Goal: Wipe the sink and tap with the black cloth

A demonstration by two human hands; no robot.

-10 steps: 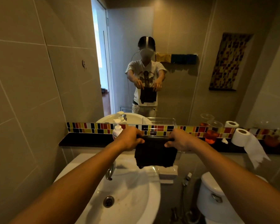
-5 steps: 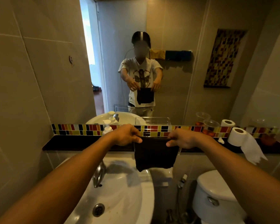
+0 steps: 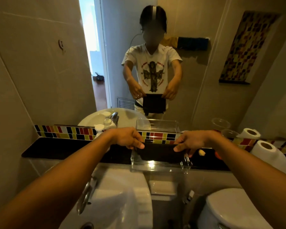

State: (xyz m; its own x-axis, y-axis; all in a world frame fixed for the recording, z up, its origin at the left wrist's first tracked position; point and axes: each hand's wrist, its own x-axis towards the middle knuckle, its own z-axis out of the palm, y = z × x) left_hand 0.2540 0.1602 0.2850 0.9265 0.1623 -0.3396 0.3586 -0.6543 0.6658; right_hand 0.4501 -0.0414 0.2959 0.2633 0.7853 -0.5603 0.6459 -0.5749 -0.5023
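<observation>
Since the earlier frames the hands have gone forward and lower with the black cloth (image 3: 158, 152), which hung free over the sink's right edge a second ago and now sags into, or just over, the clear acrylic tray (image 3: 160, 164) on the dark ledge (image 3: 59, 149); the view has also tipped down, so less of the basin shows. The left hand (image 3: 127, 138) pinches the cloth's top left corner between thumb and fingers, the right hand (image 3: 191, 141) pinches the top right corner, and the two are set apart with the upper hem stretched taut between them. Whether the cloth's lower edge rests on the tray floor cannot be told. The white sink (image 3: 119, 200) lies below and left of the hands, with the chrome tap (image 3: 87, 194) at its left rim; neither is being touched by the cloth. To do this step well, the cloth would likely be better gathered into one palm as a folded pad than kept spread by its corners, then carried down and left to the basin, working around the tap's base and lever. In the way are the tray's thin walls, which a dragged cloth could catch, and a white pump bottle (image 3: 99, 129) on the ledge behind the left wrist. A paper roll (image 3: 264, 151) stands at the far right, above the toilet (image 3: 234, 210), well apart from the sink.
</observation>
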